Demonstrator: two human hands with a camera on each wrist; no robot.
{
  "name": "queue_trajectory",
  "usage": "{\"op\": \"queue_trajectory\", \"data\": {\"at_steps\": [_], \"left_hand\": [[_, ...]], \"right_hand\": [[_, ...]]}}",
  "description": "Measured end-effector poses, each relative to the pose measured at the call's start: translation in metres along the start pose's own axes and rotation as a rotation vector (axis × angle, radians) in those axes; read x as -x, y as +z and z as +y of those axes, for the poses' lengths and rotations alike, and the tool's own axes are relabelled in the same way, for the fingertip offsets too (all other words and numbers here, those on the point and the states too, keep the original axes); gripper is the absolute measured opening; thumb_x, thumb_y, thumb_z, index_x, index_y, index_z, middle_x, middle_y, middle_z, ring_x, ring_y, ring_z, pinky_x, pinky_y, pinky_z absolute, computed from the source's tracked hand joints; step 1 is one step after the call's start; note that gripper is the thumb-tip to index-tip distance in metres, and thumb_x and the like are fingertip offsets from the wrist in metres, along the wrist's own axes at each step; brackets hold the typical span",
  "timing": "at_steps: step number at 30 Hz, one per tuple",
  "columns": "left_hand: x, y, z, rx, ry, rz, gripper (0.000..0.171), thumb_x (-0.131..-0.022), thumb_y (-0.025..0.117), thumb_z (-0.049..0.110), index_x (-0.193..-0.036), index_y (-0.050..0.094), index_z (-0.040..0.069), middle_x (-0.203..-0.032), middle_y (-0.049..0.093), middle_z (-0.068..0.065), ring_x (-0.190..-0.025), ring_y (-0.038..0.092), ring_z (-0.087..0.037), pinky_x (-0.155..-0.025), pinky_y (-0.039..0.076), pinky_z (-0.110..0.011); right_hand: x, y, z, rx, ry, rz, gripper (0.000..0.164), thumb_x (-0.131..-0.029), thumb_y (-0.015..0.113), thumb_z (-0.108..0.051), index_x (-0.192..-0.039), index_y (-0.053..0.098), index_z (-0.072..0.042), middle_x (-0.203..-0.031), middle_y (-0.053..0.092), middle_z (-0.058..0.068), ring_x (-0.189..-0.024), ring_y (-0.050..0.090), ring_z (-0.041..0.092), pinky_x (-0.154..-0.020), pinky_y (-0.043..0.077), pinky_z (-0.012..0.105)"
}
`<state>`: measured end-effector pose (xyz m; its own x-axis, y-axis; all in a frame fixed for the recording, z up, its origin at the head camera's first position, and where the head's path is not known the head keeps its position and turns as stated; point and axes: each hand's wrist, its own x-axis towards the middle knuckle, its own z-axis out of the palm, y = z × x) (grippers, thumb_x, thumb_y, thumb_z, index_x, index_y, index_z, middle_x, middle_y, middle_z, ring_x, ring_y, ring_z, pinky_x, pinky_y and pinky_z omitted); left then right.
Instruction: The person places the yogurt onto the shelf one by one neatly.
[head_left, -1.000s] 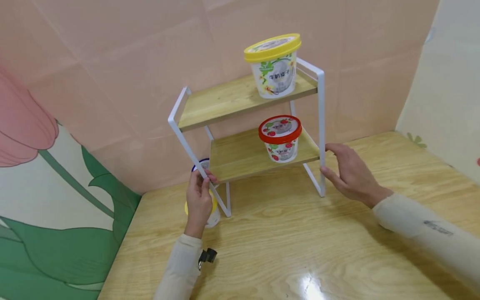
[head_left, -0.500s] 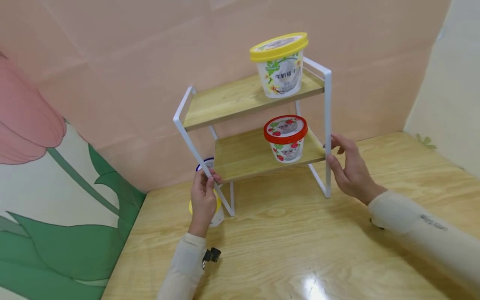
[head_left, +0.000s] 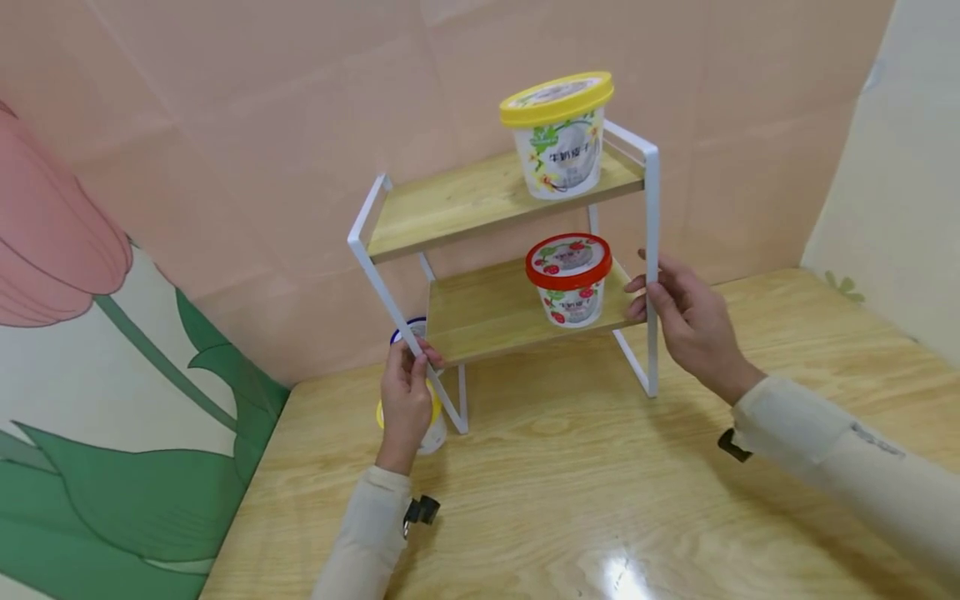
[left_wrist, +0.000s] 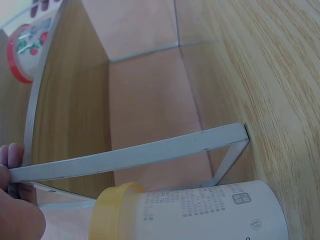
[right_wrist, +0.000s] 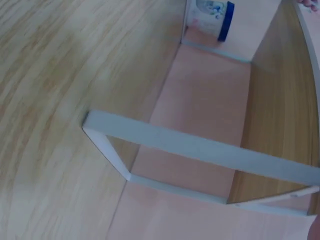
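Note:
A two-tier shelf rack with wooden boards and white metal legs stands on the table. My left hand grips its left front leg at the lower board, thumb in front. On the other side my right hand holds the right front leg, fingers wrapped past it near the lower board. A yellow-lidded tub sits on the top board. Below it, a red-lidded tub stands on the lower board. In the right wrist view only a sliver of that hand shows at the edge.
Left of the rack, partly hidden by my left hand, stands another yellow-lidded tub. A blue-lidded tub is behind it by the wall. A pink cloth backdrop rises behind the wooden table.
My right hand has shifted up along the right leg, and its fingers have come round to the inner side. The left hand keeps its hold; the view shifts slightly.

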<state>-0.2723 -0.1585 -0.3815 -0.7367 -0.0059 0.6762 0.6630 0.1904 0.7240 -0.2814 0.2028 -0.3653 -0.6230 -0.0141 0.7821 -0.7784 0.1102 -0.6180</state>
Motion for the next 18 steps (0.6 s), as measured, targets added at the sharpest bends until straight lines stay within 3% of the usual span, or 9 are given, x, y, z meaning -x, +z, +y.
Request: {"op": "queue_trajectory", "data": {"at_steps": [6,12,18], "left_hand": [[-0.0004,0.0004,0.0008,0.006,0.001,0.001,0.017,-0.103,0.043,0.0,-0.112,0.047,-0.013,-0.095,0.058,-0.028,-0.087,0.062,-0.005,-0.085,0.057,-0.018],[0.001,0.0002,0.0018,-0.01,-0.007,0.003,0.017,-0.103,0.043,-0.001,-0.113,0.047,-0.014,-0.096,0.059,-0.029,-0.088,0.062,-0.006,-0.086,0.057,-0.018],[0.0013,-0.0037,0.0038,0.023,-0.03,-0.034,0.02,-0.103,0.044,0.001,-0.116,0.047,-0.014,-0.098,0.059,-0.023,-0.091,0.063,-0.005,-0.088,0.056,-0.019]], "right_hand": [[-0.0014,-0.0021,-0.0008,0.052,0.056,-0.041,0.038,-0.102,0.046,0.002,-0.139,0.051,0.0,-0.097,0.07,0.013,-0.074,0.069,0.009,-0.07,0.06,0.019],[-0.0009,0.0005,0.0005,0.06,0.058,-0.016,0.019,-0.102,0.045,0.003,-0.115,0.053,0.015,-0.088,0.067,0.001,-0.074,0.066,0.005,-0.069,0.058,0.016],[0.0022,0.0029,0.0032,0.138,0.065,0.008,0.013,-0.102,0.045,0.002,-0.107,0.054,0.011,-0.081,0.062,-0.006,-0.073,0.062,0.001,-0.069,0.056,0.012]]}}
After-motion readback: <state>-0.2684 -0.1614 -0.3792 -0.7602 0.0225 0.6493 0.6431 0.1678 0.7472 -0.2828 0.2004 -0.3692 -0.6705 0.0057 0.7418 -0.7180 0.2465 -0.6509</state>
